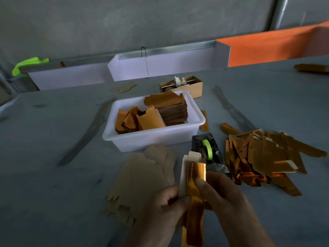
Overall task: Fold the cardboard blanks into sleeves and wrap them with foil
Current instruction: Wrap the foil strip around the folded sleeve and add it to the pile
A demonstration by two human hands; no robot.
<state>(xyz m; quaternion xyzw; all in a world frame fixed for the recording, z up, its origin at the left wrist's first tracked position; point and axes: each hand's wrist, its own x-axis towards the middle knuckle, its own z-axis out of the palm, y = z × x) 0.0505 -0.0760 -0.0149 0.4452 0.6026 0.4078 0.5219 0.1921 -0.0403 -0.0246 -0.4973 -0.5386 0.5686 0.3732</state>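
A folded cardboard sleeve stands upright between my hands, with gold foil wrapped over its front. My left hand grips the sleeve's left edge, thumb on the foil. From the right, my right hand holds it, thumb pressed on the foil. A fanned stack of flat cardboard blanks lies on the table to the left of my hands. To the right, a pile of foil-wrapped sleeves is spread out.
A tape dispenser with green tape sits just behind the sleeve. Behind it a white plastic tub holds stacks of gold pieces. A small cardboard box and white bins stand further back on the grey table.
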